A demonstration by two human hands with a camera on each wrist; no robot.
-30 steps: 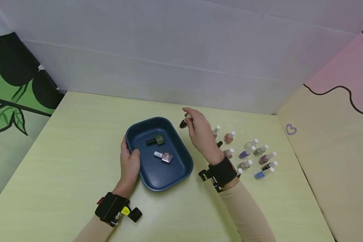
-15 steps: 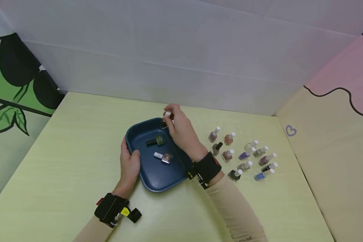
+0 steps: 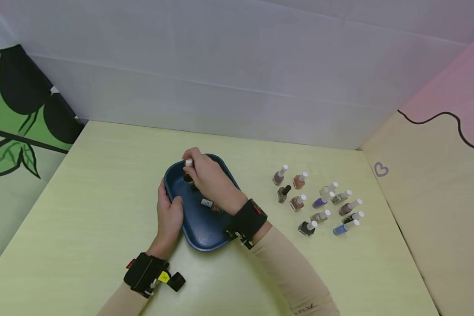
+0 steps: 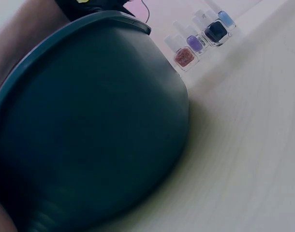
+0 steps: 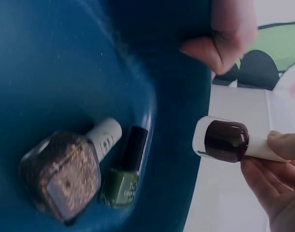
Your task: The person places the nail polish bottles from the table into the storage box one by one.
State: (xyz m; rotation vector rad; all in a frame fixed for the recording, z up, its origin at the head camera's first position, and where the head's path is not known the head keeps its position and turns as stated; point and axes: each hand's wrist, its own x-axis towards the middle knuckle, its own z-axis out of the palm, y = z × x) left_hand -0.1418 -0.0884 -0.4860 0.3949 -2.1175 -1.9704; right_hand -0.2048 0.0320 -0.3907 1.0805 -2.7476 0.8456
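Note:
My left hand [image 3: 170, 219] grips the left side of a dark blue tray [image 3: 203, 230], thumb over the rim. Over the tray's far left part, my right hand [image 3: 216, 182] pinches the white cap of a dark red nail polish bottle [image 5: 227, 140]. That bottle hangs cap-up, close to the tray's wall; whether it touches the tray I cannot tell. Inside the tray lie a glitter nail polish bottle [image 5: 65, 179] with a white cap and a green nail polish bottle [image 5: 121, 188] with a black cap. My right hand mostly hides the green one in the head view.
Several nail polish bottles stand on the pale table [image 3: 102, 197] to the right, among them an orange bottle [image 3: 299, 181], a black-capped bottle [image 3: 283, 194] and a blue bottle [image 3: 341, 229]. A white wall [image 3: 221, 87] rises behind the table's far edge.
My right hand has moved left with the dark red nail polish bottle, from beside the tray to over its far left part. My left hand and the tray have stayed in place.

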